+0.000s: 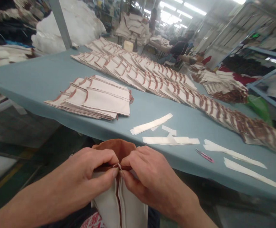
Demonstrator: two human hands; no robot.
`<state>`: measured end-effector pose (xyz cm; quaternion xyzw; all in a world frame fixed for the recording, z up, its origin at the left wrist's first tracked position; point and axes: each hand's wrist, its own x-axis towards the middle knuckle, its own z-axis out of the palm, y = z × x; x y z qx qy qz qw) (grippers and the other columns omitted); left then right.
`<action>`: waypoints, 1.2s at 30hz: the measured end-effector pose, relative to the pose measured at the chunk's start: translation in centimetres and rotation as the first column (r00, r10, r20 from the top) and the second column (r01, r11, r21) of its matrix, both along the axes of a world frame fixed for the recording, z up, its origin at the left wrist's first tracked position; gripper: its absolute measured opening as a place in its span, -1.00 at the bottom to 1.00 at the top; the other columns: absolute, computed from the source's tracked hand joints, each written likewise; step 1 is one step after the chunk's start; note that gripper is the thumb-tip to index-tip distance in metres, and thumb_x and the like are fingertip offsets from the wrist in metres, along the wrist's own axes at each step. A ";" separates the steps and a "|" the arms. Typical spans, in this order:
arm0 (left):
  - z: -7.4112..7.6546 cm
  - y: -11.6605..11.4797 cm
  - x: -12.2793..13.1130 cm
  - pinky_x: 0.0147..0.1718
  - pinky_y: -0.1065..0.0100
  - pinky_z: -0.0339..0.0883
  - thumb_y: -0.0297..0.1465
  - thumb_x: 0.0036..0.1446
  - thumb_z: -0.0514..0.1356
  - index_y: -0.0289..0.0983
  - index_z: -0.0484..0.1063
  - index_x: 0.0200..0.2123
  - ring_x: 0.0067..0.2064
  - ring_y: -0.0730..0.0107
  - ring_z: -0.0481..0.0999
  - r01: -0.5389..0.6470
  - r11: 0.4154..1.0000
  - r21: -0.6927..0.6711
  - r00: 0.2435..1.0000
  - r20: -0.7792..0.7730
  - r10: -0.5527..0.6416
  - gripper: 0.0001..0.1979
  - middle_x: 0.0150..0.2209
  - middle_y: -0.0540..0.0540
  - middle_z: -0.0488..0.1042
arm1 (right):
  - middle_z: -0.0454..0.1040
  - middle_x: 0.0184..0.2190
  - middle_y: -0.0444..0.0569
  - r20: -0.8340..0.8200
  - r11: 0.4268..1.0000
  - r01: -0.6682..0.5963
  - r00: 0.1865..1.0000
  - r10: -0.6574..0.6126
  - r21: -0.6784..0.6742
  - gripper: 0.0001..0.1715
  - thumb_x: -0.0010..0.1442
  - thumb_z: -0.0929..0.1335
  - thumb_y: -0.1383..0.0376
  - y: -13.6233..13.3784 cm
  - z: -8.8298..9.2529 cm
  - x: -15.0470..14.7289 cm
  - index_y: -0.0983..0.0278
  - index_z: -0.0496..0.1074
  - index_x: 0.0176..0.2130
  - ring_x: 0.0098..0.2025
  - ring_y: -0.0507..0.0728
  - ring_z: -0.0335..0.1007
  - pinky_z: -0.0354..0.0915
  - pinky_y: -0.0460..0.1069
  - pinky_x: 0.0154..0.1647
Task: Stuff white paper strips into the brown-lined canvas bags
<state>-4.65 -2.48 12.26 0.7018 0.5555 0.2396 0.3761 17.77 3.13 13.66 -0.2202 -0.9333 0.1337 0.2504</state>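
Observation:
Low in front of me, off the table's near edge, I hold a cream and brown sewn fabric piece with a seam running down its middle. A rounded brown flap shows behind my fingers. My left hand pinches the piece at the left of the seam's top end. My right hand pinches it just to the right, and the thumbs nearly meet there. A small bit of light thread or folded edge shows between the fingertips.
On the blue-green table lies a short stack of cream pieces. Long overlapping rows of similar pieces stretch behind it. White strips and pink thread snips lie near the front edge. A person sits farther back.

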 end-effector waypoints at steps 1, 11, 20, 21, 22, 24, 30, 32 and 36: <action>0.0 -0.1 0.2 -0.49 0.39 0.18 -0.35 0.31 0.10 -0.16 0.46 -0.49 -0.46 0.45 0.42 0.007 1.000 0.020 1.000 -0.008 -0.007 -0.70 -0.52 0.11 0.48 | 0.61 -0.43 -0.05 0.009 1.000 0.002 1.000 -0.002 -0.014 -0.74 0.45 0.37 0.44 0.0 0.2 0.2 0.32 0.55 -0.32 -0.39 0.13 0.48 0.27 0.06 -0.27; -1.2 0.3 1.2 -0.37 0.43 0.27 -0.34 0.47 0.06 -0.17 0.48 -0.41 -0.38 0.44 0.48 0.065 0.998 0.003 0.993 0.096 -0.065 -0.64 -0.44 0.12 0.50 | 0.66 -0.31 -0.05 -0.056 0.977 0.015 0.998 -0.028 -0.213 -0.82 0.58 0.36 0.39 -0.4 0.0 1.6 0.30 0.56 -0.12 -0.27 0.11 0.57 0.41 -0.01 -0.19; -2.4 0.7 0.1 -0.25 0.49 0.34 -0.27 0.59 0.09 -0.15 0.49 -0.27 -0.27 0.42 0.48 0.212 0.976 0.040 0.937 0.274 -0.215 -0.68 -0.31 0.08 0.51 | 0.74 -0.23 -0.03 -0.206 0.968 -0.099 0.977 0.051 -0.229 -0.82 0.61 0.36 0.36 0.2 -0.9 2.8 0.24 0.51 -0.13 -0.24 0.08 0.63 0.49 -0.05 -0.13; -2.5 0.7 0.1 -0.26 0.48 0.34 -0.26 0.59 0.10 -0.15 0.49 -0.27 -0.28 0.42 0.48 0.228 0.973 0.034 0.927 0.299 -0.228 -0.68 -0.32 0.08 0.51 | 0.75 -0.22 -0.03 -0.217 0.968 -0.113 0.974 0.063 -0.226 -0.83 0.61 0.37 0.36 0.2 -1.0 2.9 0.24 0.51 -0.13 -0.23 0.09 0.64 0.50 -0.04 -0.12; -2.6 0.7 0.1 -0.26 0.48 0.34 -0.27 0.59 0.11 -0.15 0.50 -0.27 -0.29 0.42 0.48 0.236 0.971 0.035 0.920 0.313 -0.235 -0.68 -0.33 0.08 0.50 | 0.76 -0.22 -0.02 -0.226 0.968 -0.124 0.971 0.073 -0.220 -0.83 0.61 0.37 0.36 0.3 -1.1 2.9 0.24 0.52 -0.12 -0.23 0.09 0.65 0.51 -0.04 -0.12; -2.6 0.7 0.1 -0.25 0.50 0.33 -0.32 0.57 0.14 -0.15 0.51 -0.28 -0.31 0.45 0.47 0.238 0.970 0.056 0.918 0.312 -0.243 -0.71 -0.34 0.10 0.51 | 0.76 -0.23 -0.01 -0.234 0.967 -0.137 0.969 0.085 -0.216 -0.82 0.60 0.36 0.37 0.2 -1.2 2.8 0.25 0.52 -0.13 -0.24 0.09 0.66 0.52 -0.04 -0.12; -2.0 0.8 -0.2 -0.16 0.51 0.32 -0.39 0.55 0.18 -0.13 0.53 -0.29 -0.29 0.49 0.54 0.245 0.959 0.145 0.924 0.263 -0.276 -0.73 -0.32 0.13 0.60 | 0.76 -0.27 -0.05 -0.207 0.962 -0.129 0.975 0.079 -0.241 -0.78 0.59 0.37 0.38 -0.3 -1.1 2.3 0.25 0.54 -0.18 -0.27 0.07 0.67 0.49 -0.06 -0.12; -1.9 0.7 -0.2 -0.19 0.53 0.33 -0.40 0.54 0.18 -0.13 0.51 -0.31 -0.31 0.51 0.55 0.241 0.955 0.174 0.925 0.255 -0.280 -0.72 -0.34 0.14 0.59 | 0.75 -0.28 -0.07 -0.187 0.965 -0.118 0.980 0.075 -0.232 -0.76 0.60 0.36 0.36 -0.3 -1.1 2.2 0.25 0.53 -0.19 -0.28 0.06 0.67 0.48 -0.06 -0.15; -2.2 0.4 -0.3 -0.21 0.51 0.32 -0.41 0.55 0.17 -0.14 0.50 -0.31 -0.33 0.52 0.54 0.228 0.951 0.209 0.941 0.204 -0.271 -0.71 -0.36 0.14 0.58 | 0.76 -0.27 -0.05 -0.134 0.979 -0.112 0.987 0.090 -0.169 -0.70 0.63 0.32 0.34 -0.4 -0.9 2.1 0.25 0.53 -0.20 -0.27 0.08 0.69 0.50 -0.03 -0.14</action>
